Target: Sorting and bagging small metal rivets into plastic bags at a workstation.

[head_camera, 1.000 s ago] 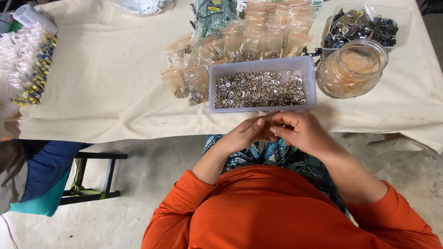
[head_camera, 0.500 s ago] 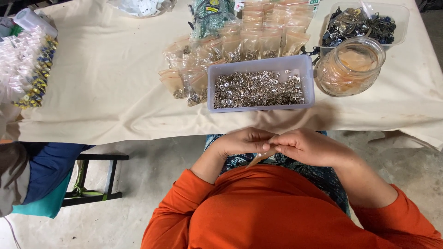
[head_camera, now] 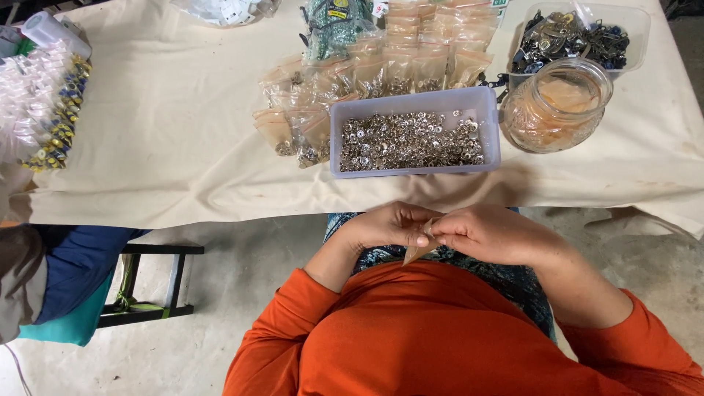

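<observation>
Here, a cloth-covered table (head_camera: 183, 147) bears a plastic tub (head_camera: 415, 104) of small metal pieces, with a glass jar (head_camera: 557, 106) just beside it and a heap of filled packets (head_camera: 367, 73) behind. Below its edge, over the lap, both hands pinch one small clear bag (head_camera: 419, 251). It looks light, limp and slippery, best gripped at its top edge. The left hand (head_camera: 385, 226) and right hand (head_camera: 488, 233) are closed narrow on it, fingertips touching.

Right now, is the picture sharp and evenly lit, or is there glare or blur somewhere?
Head view: soft, even light and mostly sharp; mild glare on the glass jar and the metal pieces in the plastic box; the small bag between both hands is slightly soft.
</observation>
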